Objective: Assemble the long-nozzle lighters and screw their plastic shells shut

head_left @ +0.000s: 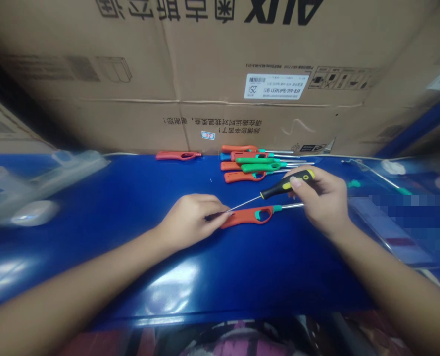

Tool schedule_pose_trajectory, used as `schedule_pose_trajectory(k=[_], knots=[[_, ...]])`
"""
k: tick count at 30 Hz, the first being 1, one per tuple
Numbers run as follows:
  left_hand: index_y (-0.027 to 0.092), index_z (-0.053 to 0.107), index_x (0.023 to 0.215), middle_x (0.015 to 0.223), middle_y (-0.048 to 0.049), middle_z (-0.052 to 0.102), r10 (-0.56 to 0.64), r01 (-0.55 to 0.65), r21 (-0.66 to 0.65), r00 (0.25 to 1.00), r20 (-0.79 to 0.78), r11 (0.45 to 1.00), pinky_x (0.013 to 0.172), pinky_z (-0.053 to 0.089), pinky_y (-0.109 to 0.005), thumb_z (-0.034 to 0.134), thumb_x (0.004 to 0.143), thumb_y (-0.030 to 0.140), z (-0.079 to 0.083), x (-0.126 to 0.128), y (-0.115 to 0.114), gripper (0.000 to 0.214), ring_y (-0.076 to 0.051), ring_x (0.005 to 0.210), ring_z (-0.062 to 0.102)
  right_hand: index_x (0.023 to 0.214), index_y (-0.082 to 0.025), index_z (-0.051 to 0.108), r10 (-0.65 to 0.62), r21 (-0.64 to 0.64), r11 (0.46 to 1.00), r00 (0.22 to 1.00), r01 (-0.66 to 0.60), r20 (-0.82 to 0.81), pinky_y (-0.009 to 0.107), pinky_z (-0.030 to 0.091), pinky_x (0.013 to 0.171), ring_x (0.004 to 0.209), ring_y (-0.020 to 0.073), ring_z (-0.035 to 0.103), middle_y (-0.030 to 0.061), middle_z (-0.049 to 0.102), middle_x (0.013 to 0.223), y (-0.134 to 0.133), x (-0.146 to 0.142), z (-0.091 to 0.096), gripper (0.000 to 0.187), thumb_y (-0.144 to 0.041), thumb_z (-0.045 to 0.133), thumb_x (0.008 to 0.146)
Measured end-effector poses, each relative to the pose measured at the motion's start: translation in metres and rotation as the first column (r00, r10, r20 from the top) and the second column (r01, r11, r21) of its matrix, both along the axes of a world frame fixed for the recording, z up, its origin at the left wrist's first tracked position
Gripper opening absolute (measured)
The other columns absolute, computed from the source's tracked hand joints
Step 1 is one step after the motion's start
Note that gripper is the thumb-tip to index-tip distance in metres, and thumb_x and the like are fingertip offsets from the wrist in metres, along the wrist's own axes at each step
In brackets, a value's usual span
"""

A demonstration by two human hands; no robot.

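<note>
My right hand (325, 200) is wrapped round the black and yellow handle of a screwdriver (286, 185), its thin shaft slanting down to the left. Close to the tip, my left hand (190, 220) is closed in a pinch; a dark spot shows between the fingers, but what they hold is hidden. Below the shaft an orange gas lighter (247, 216) lies flat on the blue table, its metal tube pointing right. The left fingertips cover the end of its handle.
Several orange and green lighters (259, 167) lie piled behind my hands, beside a red lighter handle (177, 155). A large cardboard box (130, 113) walls off the back. Plastic-wrapped things (41, 188) stand on the left; a clear purple-tinted case (390, 230) lies right.
</note>
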State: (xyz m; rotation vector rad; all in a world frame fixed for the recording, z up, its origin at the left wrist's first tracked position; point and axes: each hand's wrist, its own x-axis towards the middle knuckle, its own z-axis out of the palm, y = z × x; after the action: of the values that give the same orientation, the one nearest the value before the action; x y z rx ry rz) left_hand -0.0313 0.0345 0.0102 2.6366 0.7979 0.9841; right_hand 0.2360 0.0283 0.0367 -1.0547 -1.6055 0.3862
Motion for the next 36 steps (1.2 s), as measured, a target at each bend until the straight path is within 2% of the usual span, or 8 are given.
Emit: schedule_pose_trajectory(k=[5,10,15,18,26,31,34,36], knots=[[0.016,0.077,0.089,0.081,-0.0028,0.074,0.039,-0.039,-0.004,0.998,-0.045,0.999,0.065,0.052,-0.024,0.061,0.093,0.020,0.004,0.001,-0.003,0.016,-0.014,0.071,0.068,0.085,-0.023,0.069,-0.018,0.196,0.980,0.975,-0.026,0.220,0.028,0.053,0.065,0.067,0.0148,0.064,-0.0001,0.070,0.076,-0.013,-0.001,0.016,0.005,-0.023,0.063,0.085],[0.016,0.077,0.086,0.079,-0.0039,0.074,0.073,-0.075,-0.016,0.990,-0.122,0.997,0.062,0.051,-0.025,0.060,0.093,0.021,0.006,0.003,-0.008,0.019,-0.015,0.069,0.068,0.107,-0.026,0.070,0.142,0.040,0.988,0.978,-0.150,0.152,0.031,0.060,0.074,0.085,0.0186,0.071,0.0027,0.075,0.096,-0.026,-0.014,0.032,0.019,-0.023,0.064,0.089],[0.016,0.078,0.085,0.075,-0.0038,0.073,0.067,-0.075,-0.061,0.991,-0.113,0.995,0.059,0.049,-0.025,0.063,0.092,0.024,0.007,0.005,-0.010,0.018,-0.015,0.064,0.067,0.118,-0.029,0.066,0.261,-0.102,0.960,0.965,-0.261,-0.012,0.029,0.064,0.059,0.069,0.0163,0.071,0.0028,0.073,0.098,-0.033,-0.030,0.040,0.028,-0.027,0.067,0.090],[0.017,0.079,0.085,0.075,-0.0030,0.074,0.068,-0.078,-0.121,0.994,-0.083,0.990,0.059,0.049,-0.024,0.066,0.091,0.025,0.008,0.006,-0.010,0.016,-0.015,0.066,0.067,0.124,-0.031,0.063,0.276,-0.069,0.959,0.961,-0.274,0.022,0.028,0.064,0.060,0.070,0.0156,0.071,0.0016,0.071,0.101,-0.032,-0.036,0.041,0.038,-0.026,0.071,0.087],[0.018,0.079,0.087,0.076,-0.0039,0.073,0.044,-0.055,-0.137,0.996,-0.079,0.989,0.065,0.050,-0.028,0.065,0.093,0.033,0.008,0.007,-0.012,0.021,-0.017,0.070,0.066,0.141,-0.035,0.048,0.383,-0.036,0.924,0.918,-0.382,0.100,0.035,0.065,0.080,0.102,0.0233,0.069,0.0040,0.060,0.132,-0.030,-0.037,0.036,0.064,-0.020,0.072,0.083],[0.018,0.076,0.092,0.085,-0.0046,0.075,0.040,-0.037,-0.142,0.999,0.017,0.989,0.073,0.053,-0.030,0.074,0.086,0.039,0.012,0.008,-0.012,0.022,-0.018,0.078,0.067,0.139,-0.036,0.045,0.336,-0.020,0.941,0.941,-0.337,-0.041,0.029,0.064,0.066,0.091,0.0206,0.072,0.0036,0.065,0.120,-0.026,-0.035,0.028,0.065,-0.025,0.075,0.083],[0.019,0.072,0.111,0.103,-0.0079,0.075,0.089,-0.103,-0.174,0.992,-0.084,0.979,0.084,0.055,-0.037,0.082,0.075,0.047,0.017,0.006,-0.009,0.047,-0.024,0.094,0.068,0.132,-0.036,0.046,0.296,0.029,0.955,0.950,-0.295,-0.100,0.027,0.063,0.058,0.078,0.0173,0.072,0.0011,0.068,0.104,-0.020,-0.033,0.021,0.060,-0.025,0.076,0.082],[0.020,0.069,0.119,0.110,-0.0092,0.073,0.097,-0.136,-0.196,0.976,-0.195,0.971,0.087,0.055,-0.041,0.083,0.073,0.043,0.017,0.005,-0.007,0.053,-0.028,0.101,0.067,0.131,-0.036,0.045,0.279,0.040,0.960,0.952,-0.277,-0.122,0.026,0.062,0.055,0.071,0.0156,0.071,-0.0006,0.067,0.097,-0.016,-0.032,0.017,0.057,-0.024,0.075,0.084]])
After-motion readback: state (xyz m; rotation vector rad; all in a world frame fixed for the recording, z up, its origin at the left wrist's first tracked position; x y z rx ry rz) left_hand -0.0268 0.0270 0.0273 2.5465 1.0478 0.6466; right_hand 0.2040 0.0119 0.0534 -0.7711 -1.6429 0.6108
